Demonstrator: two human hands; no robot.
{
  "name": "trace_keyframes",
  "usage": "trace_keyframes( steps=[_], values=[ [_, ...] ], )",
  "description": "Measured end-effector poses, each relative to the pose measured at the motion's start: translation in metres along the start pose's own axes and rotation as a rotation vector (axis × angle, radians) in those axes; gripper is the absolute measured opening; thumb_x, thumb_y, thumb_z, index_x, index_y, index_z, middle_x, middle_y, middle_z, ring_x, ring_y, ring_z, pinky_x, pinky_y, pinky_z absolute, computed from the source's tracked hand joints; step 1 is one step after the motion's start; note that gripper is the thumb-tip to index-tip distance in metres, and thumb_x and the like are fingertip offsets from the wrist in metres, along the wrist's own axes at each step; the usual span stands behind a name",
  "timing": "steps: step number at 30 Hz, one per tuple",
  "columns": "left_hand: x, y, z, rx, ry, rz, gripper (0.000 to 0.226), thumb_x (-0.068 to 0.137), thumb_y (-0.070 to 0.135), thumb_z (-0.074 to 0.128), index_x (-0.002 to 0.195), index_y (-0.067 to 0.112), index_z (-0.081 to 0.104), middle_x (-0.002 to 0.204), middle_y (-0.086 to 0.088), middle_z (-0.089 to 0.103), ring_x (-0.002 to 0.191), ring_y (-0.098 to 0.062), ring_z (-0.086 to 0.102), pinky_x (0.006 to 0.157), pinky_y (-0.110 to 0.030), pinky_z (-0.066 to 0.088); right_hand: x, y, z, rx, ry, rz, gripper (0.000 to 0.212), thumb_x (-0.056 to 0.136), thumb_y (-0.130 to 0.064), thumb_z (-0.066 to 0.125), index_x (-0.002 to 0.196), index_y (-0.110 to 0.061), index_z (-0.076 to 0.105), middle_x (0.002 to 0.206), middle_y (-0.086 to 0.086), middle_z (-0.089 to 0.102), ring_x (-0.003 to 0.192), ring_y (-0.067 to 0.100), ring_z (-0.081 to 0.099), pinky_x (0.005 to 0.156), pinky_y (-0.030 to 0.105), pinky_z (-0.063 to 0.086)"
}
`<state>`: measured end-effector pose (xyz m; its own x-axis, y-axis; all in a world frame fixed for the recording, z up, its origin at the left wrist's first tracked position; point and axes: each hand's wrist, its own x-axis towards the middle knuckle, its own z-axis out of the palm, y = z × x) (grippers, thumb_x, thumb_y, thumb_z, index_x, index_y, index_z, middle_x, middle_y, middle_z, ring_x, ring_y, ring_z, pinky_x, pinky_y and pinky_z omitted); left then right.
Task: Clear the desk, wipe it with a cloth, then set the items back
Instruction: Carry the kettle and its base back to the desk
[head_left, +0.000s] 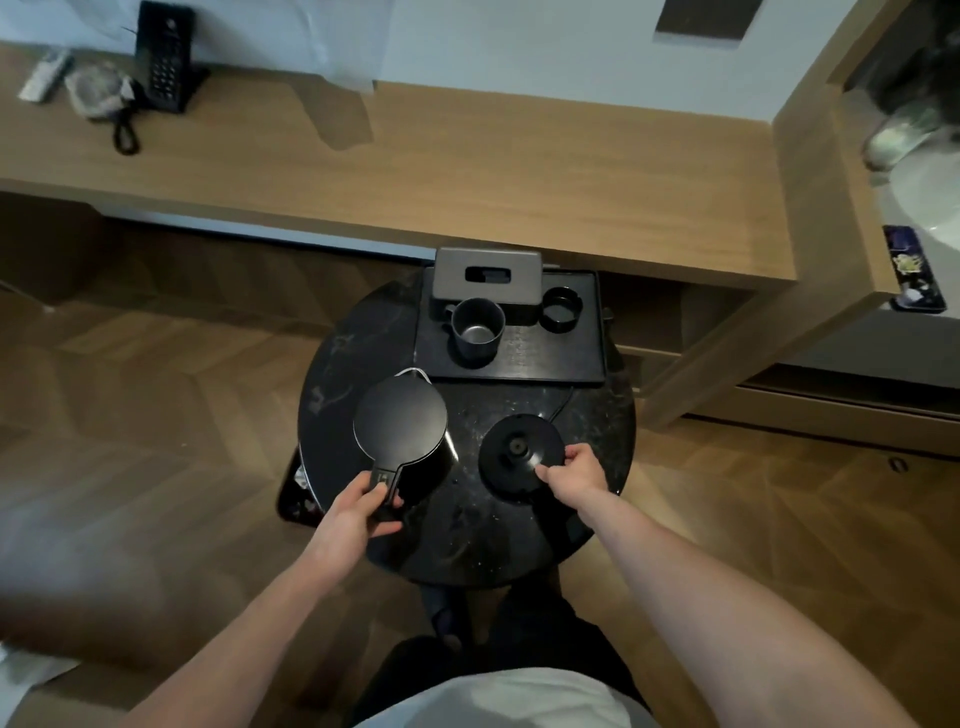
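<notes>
A black electric kettle (401, 428) stands on the left of a round black marble table (467, 540). My left hand (358, 506) grips its handle. To its right lies the kettle's round black base (519, 449), and my right hand (576, 470) pinches its near right edge. Behind them a black tray (550, 358) carries a black mug (475, 327), a black tissue box (488, 275) and a small round black holder (561, 309). The long wooden desk (467, 171) runs across the back.
On the desk's far left stand a black phone (163, 57), a remote (44, 75) and a wrapped grey item (98, 91). A wooden partition (810, 182) rises at the right with a sink counter beyond. Herringbone wood floor surrounds the table.
</notes>
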<state>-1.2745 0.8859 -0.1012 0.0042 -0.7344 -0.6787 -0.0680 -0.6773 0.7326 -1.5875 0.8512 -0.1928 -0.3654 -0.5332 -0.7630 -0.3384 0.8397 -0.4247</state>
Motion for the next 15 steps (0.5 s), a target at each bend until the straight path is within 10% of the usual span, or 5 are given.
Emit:
trace_keyframes(
  steps=[5,9,15],
  values=[
    [0.006,0.009,0.009,0.042,0.117,-0.04,0.023,0.102,0.005,0.043,0.099,0.015,0.063,0.091,-0.006,0.064,0.102,-0.026,0.06,0.09,-0.046,0.049,0.0,-0.015,-0.014,-0.345,-0.202,-0.119,0.034,0.084,-0.057,0.074,0.085,-0.026,0.061,0.094,0.004,0.076,0.093,0.024,0.074,0.083,0.04,0.063],
    [-0.011,0.015,0.013,0.16,0.192,-0.023,0.028,0.082,0.036,0.054,0.103,0.027,0.071,0.107,0.0,0.075,0.108,-0.025,0.067,0.099,-0.047,0.052,0.003,-0.025,-0.031,-0.588,-0.264,-0.183,0.064,0.076,-0.086,0.056,0.081,-0.024,0.068,0.087,0.003,0.073,0.083,0.026,0.072,0.08,0.037,0.06],
    [-0.014,0.059,-0.008,0.468,0.486,-0.063,0.025,0.099,0.022,0.044,0.097,0.017,0.068,0.104,-0.005,0.07,0.088,-0.023,0.059,0.081,-0.036,0.039,0.043,-0.058,-0.084,-0.577,-0.13,-0.206,0.094,0.059,-0.102,0.047,0.079,-0.014,0.074,0.08,0.002,0.078,0.082,0.026,0.074,0.082,0.039,0.061]
  ],
)
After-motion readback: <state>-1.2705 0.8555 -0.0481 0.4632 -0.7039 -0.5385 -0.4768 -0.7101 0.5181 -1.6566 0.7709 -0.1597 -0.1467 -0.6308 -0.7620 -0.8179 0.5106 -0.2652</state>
